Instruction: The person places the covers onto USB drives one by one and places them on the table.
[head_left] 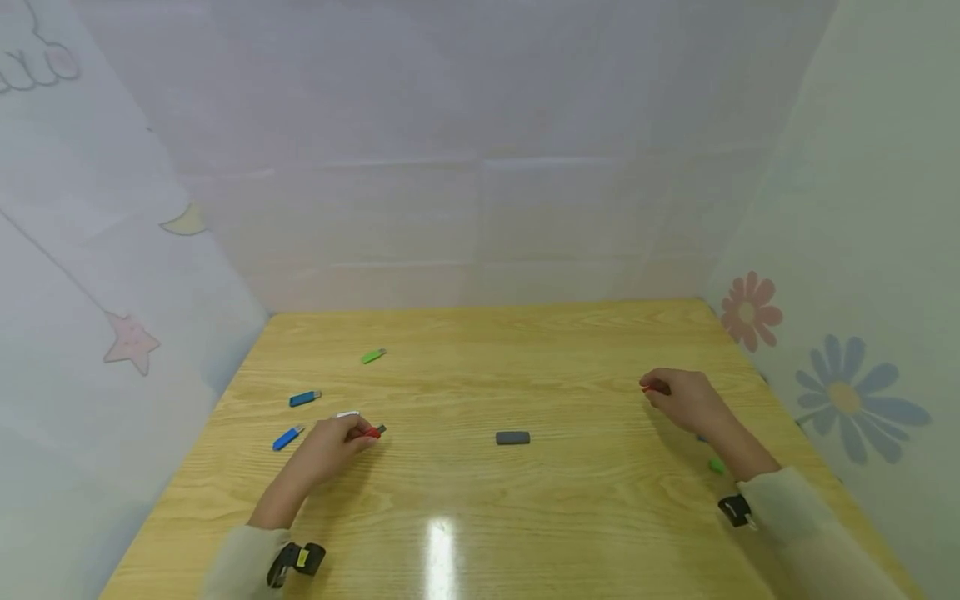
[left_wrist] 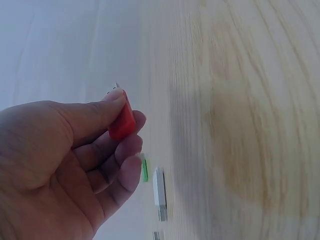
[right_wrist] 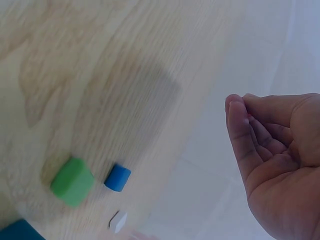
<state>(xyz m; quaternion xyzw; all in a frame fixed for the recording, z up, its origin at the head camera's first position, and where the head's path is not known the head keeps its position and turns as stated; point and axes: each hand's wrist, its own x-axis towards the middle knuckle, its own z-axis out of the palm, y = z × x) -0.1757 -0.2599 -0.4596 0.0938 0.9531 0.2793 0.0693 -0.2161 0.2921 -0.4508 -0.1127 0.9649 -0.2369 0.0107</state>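
My left hand (head_left: pixel 330 450) pinches a red USB stick (left_wrist: pixel 122 122) between thumb and fingers, above the left part of the table. Its metal plug is bare and points away from the palm. Over on the right, my right hand (head_left: pixel 686 400) pinches a small red piece (head_left: pixel 646 388), probably a cap, mostly hidden by the fingertips. Both hands are raised off the wood, far apart. A dark grey USB stick (head_left: pixel 512 437) lies between them. Just behind my left hand is a white USB stick (head_left: pixel 347 414), partly covered in the head view.
Uncapped sticks lie at left: blue (head_left: pixel 287 438), teal (head_left: pixel 304 398) and green (head_left: pixel 373 356). Near my right forearm are a green cap (right_wrist: pixel 73 182), a blue cap (right_wrist: pixel 118 177), a white cap (right_wrist: pixel 118 221) and a teal piece (right_wrist: pixel 20 232). Pale walls enclose the wooden table (head_left: pixel 450 367).
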